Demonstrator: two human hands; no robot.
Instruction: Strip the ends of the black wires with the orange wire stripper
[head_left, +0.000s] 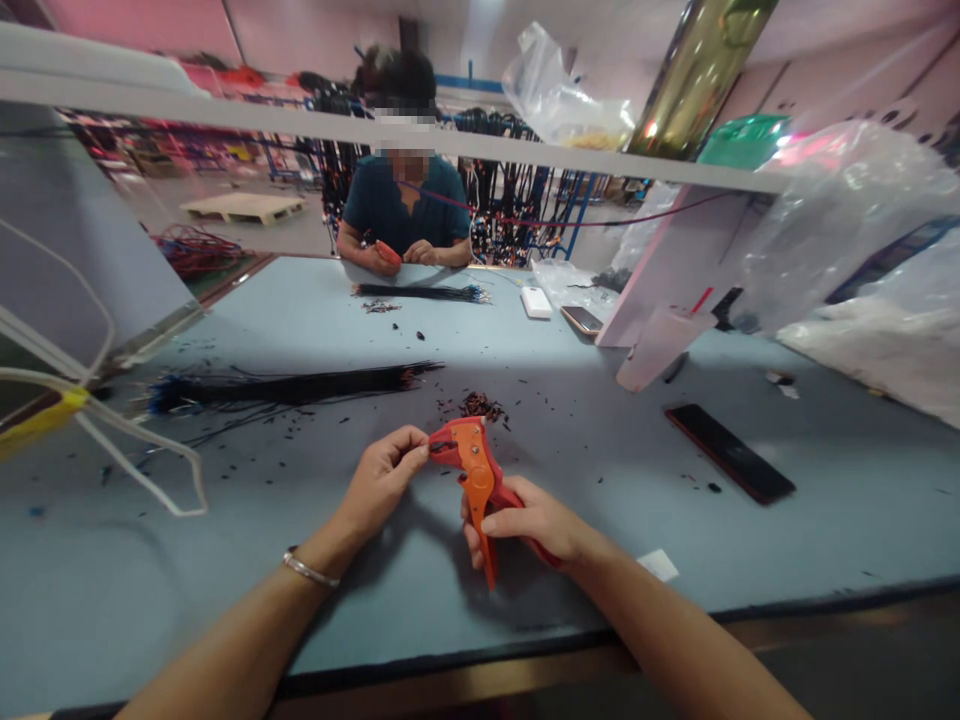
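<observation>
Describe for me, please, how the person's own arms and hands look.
The left hand and right hand are ungloved, and no sleeves cover the visible forearms. A slim, silver-coloured bracelet circles the left wrist; the right wrist shows none.

The orange-and-red wire stripper (476, 470) sits slanted in the right hand (529, 520), mouth facing left. Black wires (300, 388) lie bundled across the desk (112, 600), splayed at the ends.

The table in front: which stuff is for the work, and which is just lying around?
Probably for the work:
red-and-orange tool, being held
near bundle of black wires
pile of small dark bits, likely scraps

Probably just lying about:
near phone
white paper scrap
small white box-like thing
</observation>
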